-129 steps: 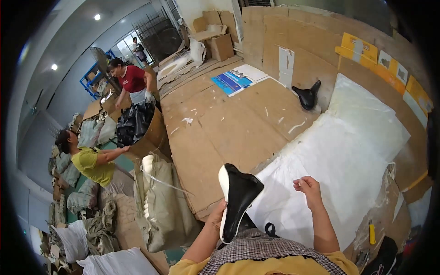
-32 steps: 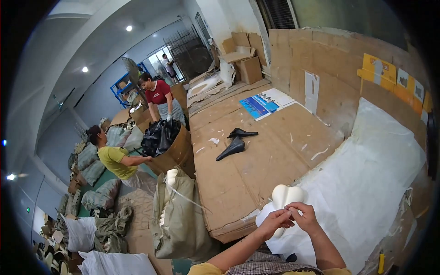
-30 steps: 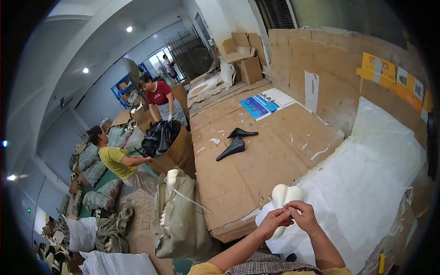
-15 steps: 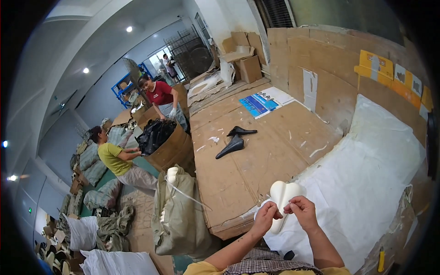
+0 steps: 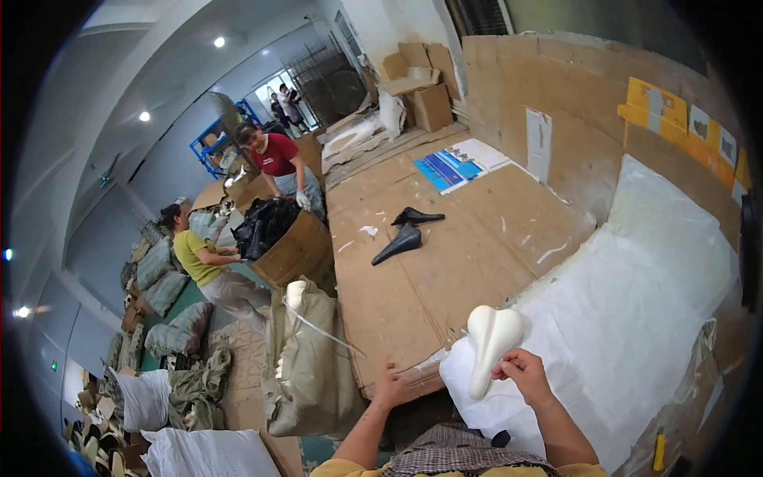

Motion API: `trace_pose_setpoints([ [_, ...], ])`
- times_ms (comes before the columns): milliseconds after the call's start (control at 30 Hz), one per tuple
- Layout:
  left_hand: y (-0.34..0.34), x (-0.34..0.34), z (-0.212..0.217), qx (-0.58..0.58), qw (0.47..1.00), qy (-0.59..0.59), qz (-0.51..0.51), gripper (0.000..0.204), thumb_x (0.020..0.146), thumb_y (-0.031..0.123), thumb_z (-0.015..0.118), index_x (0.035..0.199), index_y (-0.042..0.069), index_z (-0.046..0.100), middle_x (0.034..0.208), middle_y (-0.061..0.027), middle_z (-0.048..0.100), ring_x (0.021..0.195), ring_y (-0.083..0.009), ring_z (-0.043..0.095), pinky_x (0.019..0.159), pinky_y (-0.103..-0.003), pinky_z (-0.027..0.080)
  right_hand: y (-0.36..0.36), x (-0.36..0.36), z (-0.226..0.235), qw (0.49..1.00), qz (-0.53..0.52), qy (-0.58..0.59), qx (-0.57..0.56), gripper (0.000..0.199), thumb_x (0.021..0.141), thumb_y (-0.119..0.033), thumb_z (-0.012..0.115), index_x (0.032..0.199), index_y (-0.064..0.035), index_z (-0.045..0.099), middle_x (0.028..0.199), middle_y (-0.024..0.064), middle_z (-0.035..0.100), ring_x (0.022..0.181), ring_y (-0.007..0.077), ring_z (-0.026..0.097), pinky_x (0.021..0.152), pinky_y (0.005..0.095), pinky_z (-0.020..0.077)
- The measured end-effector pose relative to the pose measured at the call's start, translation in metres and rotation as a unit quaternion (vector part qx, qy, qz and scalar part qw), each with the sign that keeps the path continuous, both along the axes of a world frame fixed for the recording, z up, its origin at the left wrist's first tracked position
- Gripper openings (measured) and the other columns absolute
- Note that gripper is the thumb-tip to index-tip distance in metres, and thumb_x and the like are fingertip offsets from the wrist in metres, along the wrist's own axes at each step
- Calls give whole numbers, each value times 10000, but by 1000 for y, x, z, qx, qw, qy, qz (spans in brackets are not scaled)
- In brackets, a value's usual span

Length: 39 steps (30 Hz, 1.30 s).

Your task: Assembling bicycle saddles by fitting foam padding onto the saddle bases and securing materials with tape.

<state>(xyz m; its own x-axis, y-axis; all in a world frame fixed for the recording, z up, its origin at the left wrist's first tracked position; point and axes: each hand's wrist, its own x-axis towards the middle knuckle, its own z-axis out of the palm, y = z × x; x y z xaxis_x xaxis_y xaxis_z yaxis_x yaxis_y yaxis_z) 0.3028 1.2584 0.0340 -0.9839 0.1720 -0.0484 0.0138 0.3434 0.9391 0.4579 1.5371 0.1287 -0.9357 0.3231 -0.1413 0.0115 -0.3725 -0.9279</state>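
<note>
A cream-white bicycle saddle [image 5: 493,338] lies on the white sheet [image 5: 572,350] at the table's near side, its wide end away from me. Beside the saddle's narrow part is my right hand [image 5: 524,374], thumb and fingers pinched together at its edge. Whatever is between those fingertips is too small to make out. My left hand [image 5: 389,388] is apart from the saddle, at the cardboard table's front edge, fingers loosely extended and nothing seen in them. Farther off, two black saddles [image 5: 404,237] rest on the cardboard tabletop [image 5: 453,278].
Left of the table stands a greenish sack [image 5: 310,381] of cream saddles. Behind it, two people, one in a yellow shirt [image 5: 195,254] and one in red [image 5: 278,159], handle a carton [image 5: 298,254] of black items. A yellow-handled tool [image 5: 659,451] lies at lower right.
My left hand has parted from the right and moved left to the table edge. My right hand stays pinched by the cream saddle. The person in red has shifted a gloved hand.
</note>
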Motion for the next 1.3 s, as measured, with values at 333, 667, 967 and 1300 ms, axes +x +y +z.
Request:
trace_pose_setpoints([
  [333, 40, -45, 12, -13, 985, -149, -81, 305, 840, 148, 556, 1088, -29, 538, 874, -61, 574, 690, -120, 559, 588, -221, 440, 48, -15, -30, 987, -124, -55, -84, 149, 817, -89, 586, 908, 29, 593, 778, 60, 598, 702, 128, 563, 646, 250, 465],
  [667, 175, -42, -26, -99, 924, -350, -119, 687, 736, 273, 695, 1237, -37, 342, 952, -111, 562, 792, -152, 549, 627, -280, 465, 66, -5, -93, 950, -214, -142, -177, 172, 809, -66, 588, 958, 20, 587, 837, 68, 593, 741, 134, 578, 665, 254, 485],
  [967, 191, -6, -16, 40, 945, -272, -180, 613, 765, 122, 650, 1267, -37, 336, 1025, -142, 567, 904, -186, 566, 764, -304, 469, 91, -34, -65, 952, -223, -78, -192, 207, 809, -61, 583, 999, 18, 559, 856, 72, 592, 745, 143, 580, 667, 264, 484],
  [1300, 144, -6, 58, 213, 858, -407, -230, 593, 782, 373, 614, 1189, -15, 425, 1057, -149, 563, 872, -245, 580, 770, -356, 492, 82, -44, 14, 969, -168, 54, -173, 172, 817, -67, 589, 980, -21, 560, 830, 36, 581, 716, 122, 560, 656, 251, 456],
])
